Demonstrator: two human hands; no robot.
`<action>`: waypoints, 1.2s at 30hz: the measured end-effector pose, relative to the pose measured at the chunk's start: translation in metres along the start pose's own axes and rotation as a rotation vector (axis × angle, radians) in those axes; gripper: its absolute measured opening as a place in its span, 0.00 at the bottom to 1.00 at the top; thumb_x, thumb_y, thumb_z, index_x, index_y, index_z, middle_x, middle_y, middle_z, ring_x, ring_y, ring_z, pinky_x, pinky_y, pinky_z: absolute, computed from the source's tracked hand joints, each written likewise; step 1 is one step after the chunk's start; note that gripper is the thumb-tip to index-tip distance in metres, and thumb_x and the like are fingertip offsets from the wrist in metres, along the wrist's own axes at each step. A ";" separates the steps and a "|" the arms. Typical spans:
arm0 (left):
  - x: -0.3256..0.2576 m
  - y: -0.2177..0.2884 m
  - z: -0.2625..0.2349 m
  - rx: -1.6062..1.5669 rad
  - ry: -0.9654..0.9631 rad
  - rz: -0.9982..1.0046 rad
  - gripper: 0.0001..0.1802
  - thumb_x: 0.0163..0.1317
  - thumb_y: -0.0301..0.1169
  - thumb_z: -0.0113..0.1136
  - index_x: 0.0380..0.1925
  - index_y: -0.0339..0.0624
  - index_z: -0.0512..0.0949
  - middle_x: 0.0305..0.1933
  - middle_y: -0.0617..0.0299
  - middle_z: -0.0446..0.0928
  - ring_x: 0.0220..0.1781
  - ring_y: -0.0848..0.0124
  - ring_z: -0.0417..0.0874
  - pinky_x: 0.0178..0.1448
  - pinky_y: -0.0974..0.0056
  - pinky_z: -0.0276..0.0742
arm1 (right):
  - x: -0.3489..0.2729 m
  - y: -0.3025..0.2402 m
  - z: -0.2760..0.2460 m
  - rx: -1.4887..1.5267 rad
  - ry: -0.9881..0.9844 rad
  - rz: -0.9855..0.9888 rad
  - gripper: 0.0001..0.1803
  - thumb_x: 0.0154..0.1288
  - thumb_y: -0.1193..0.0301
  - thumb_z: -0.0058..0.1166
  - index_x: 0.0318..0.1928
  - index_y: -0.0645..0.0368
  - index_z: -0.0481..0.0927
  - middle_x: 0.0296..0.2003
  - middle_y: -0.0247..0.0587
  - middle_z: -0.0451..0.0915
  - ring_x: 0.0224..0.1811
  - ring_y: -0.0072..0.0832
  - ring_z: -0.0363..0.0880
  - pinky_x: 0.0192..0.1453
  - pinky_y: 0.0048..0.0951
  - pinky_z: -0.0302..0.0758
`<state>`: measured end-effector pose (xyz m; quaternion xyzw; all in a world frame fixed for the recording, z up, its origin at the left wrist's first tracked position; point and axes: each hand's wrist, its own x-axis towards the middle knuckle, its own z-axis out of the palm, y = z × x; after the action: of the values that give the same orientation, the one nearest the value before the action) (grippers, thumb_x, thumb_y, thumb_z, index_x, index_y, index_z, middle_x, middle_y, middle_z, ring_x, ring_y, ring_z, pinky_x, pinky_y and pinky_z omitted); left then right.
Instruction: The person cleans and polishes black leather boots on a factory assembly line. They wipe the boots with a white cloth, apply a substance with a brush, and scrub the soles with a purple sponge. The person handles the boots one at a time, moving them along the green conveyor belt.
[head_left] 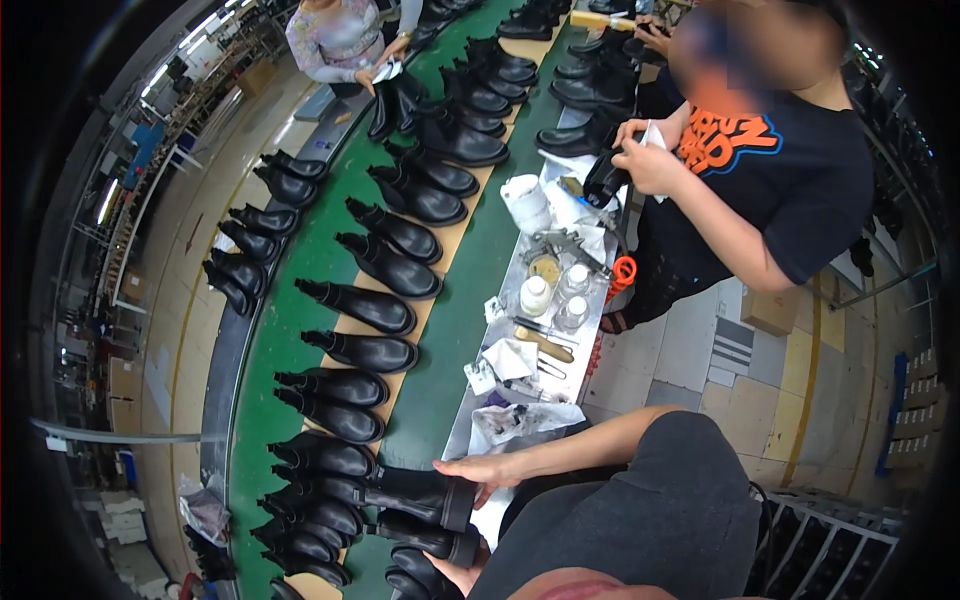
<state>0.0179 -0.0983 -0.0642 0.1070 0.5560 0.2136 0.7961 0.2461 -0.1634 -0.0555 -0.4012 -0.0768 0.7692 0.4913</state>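
Two black ankle boots lie side by side at the lower middle, held over the near edge of the green conveyor. My right hand [485,468] is closed round the sole end of the upper boot [415,495], its thumb along the top and its other fingers partly hidden. Below it, my left hand [462,572] grips the same end of the lower boot [415,530]; most of that hand is hidden by the boot and my body. The far ends of both boots reach to the row of black boots [345,420] standing on a tan board.
The green conveyor [290,360] carries several boots. Beside it, a metal worktable [460,430] holds white bottles [535,295], a wooden-handled brush [545,345] and stained cloths [510,360]. A co-worker in black [800,200] handles a boot; another person [340,45] wipes boots across the conveyor.
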 end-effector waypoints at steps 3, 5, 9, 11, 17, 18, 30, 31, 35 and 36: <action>-0.009 0.000 0.005 -0.006 0.040 0.027 0.38 0.49 0.68 0.54 0.48 0.51 0.75 0.43 0.64 0.78 0.46 0.64 0.77 0.52 0.54 0.74 | 0.009 -0.004 -0.007 0.008 -0.163 0.052 0.44 0.63 0.31 0.33 0.64 0.52 0.66 0.54 0.38 0.75 0.54 0.34 0.75 0.51 0.42 0.78; -0.011 0.001 0.010 0.010 0.072 0.022 0.38 0.49 0.68 0.54 0.49 0.50 0.75 0.43 0.64 0.78 0.46 0.64 0.78 0.52 0.54 0.74 | 0.001 -0.010 -0.004 0.020 -0.130 0.042 0.44 0.63 0.31 0.33 0.64 0.53 0.65 0.56 0.39 0.74 0.53 0.35 0.75 0.50 0.41 0.78; -0.017 -0.001 0.021 0.014 0.093 0.016 0.36 0.49 0.64 0.57 0.49 0.49 0.75 0.45 0.63 0.78 0.48 0.64 0.78 0.54 0.54 0.74 | 0.009 -0.014 -0.014 0.055 -0.278 0.015 0.49 0.62 0.31 0.35 0.70 0.56 0.54 0.66 0.43 0.60 0.54 0.43 0.74 0.52 0.43 0.80; -0.022 -0.001 0.020 -0.012 0.037 0.052 0.32 0.51 0.56 0.61 0.50 0.48 0.75 0.48 0.62 0.78 0.52 0.65 0.78 0.58 0.53 0.75 | -0.002 -0.014 -0.004 0.064 -0.152 0.039 0.54 0.61 0.30 0.36 0.73 0.57 0.42 0.72 0.40 0.47 0.56 0.44 0.74 0.54 0.47 0.78; -0.009 0.004 0.020 -0.024 -0.002 0.076 0.30 0.52 0.53 0.62 0.51 0.48 0.74 0.50 0.62 0.78 0.53 0.65 0.78 0.59 0.53 0.75 | 0.005 -0.014 0.001 0.010 -0.197 0.033 0.61 0.58 0.27 0.31 0.71 0.58 0.23 0.74 0.42 0.22 0.64 0.53 0.66 0.47 0.48 0.81; -0.007 0.005 0.019 -0.016 0.000 0.071 0.30 0.52 0.53 0.62 0.51 0.48 0.74 0.50 0.62 0.78 0.53 0.65 0.78 0.59 0.53 0.75 | 0.003 -0.017 0.001 -0.016 -0.185 0.029 0.61 0.57 0.26 0.30 0.71 0.58 0.22 0.74 0.46 0.26 0.63 0.53 0.68 0.47 0.48 0.81; 0.002 0.006 0.021 -0.015 -0.003 0.049 0.30 0.54 0.54 0.60 0.52 0.49 0.74 0.50 0.62 0.78 0.53 0.65 0.78 0.58 0.53 0.75 | 0.002 -0.014 0.007 -0.198 -0.105 -0.016 0.67 0.52 0.22 0.28 0.70 0.63 0.22 0.68 0.63 0.51 0.50 0.43 0.80 0.41 0.38 0.84; 0.001 0.006 0.020 -0.016 -0.005 0.048 0.30 0.54 0.54 0.59 0.52 0.49 0.74 0.50 0.62 0.78 0.53 0.65 0.78 0.57 0.54 0.75 | 0.003 -0.015 0.007 -0.205 -0.105 -0.014 0.66 0.52 0.22 0.29 0.70 0.63 0.22 0.68 0.62 0.50 0.50 0.43 0.80 0.41 0.38 0.84; 0.001 0.007 0.014 -0.034 -0.011 0.045 0.30 0.54 0.55 0.59 0.52 0.49 0.74 0.50 0.62 0.78 0.53 0.65 0.78 0.57 0.54 0.76 | 0.005 -0.018 0.013 -0.221 -0.084 -0.015 0.65 0.54 0.23 0.29 0.70 0.63 0.23 0.68 0.61 0.51 0.50 0.43 0.80 0.41 0.38 0.84; -0.003 0.009 0.009 -0.040 -0.011 0.044 0.30 0.54 0.55 0.59 0.52 0.49 0.74 0.50 0.62 0.78 0.53 0.65 0.78 0.57 0.54 0.76 | 0.004 -0.018 0.015 -0.224 -0.078 -0.018 0.65 0.54 0.24 0.28 0.70 0.63 0.23 0.68 0.61 0.53 0.50 0.44 0.80 0.41 0.38 0.84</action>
<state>0.0239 -0.0906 -0.0549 0.1042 0.5448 0.2416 0.7962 0.2475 -0.1466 -0.0385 -0.4226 -0.1850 0.7663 0.4471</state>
